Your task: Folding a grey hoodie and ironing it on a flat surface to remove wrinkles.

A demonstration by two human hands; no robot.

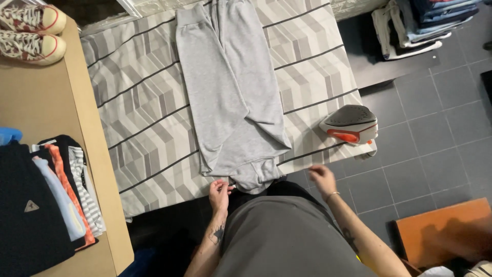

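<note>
A pair of grey sweatpants [233, 92] lies lengthwise on a board covered in grey patterned cloth [138, 123], legs folded together and waistband at the near edge. My left hand [219, 194] pinches the waistband's near left corner. My right hand [323, 178] hovers off the board's near right edge, fingers loosely curled and holding nothing. It looks slightly blurred.
A white and orange iron [351, 125] rests flat on the board's right corner. A wooden table [36, 102] on the left carries stacked folded clothes [46, 195] and patterned sneakers [31, 33]. Piled clothes [420, 23] lie on the tiled floor, and an orange stool [443, 233] stands near right.
</note>
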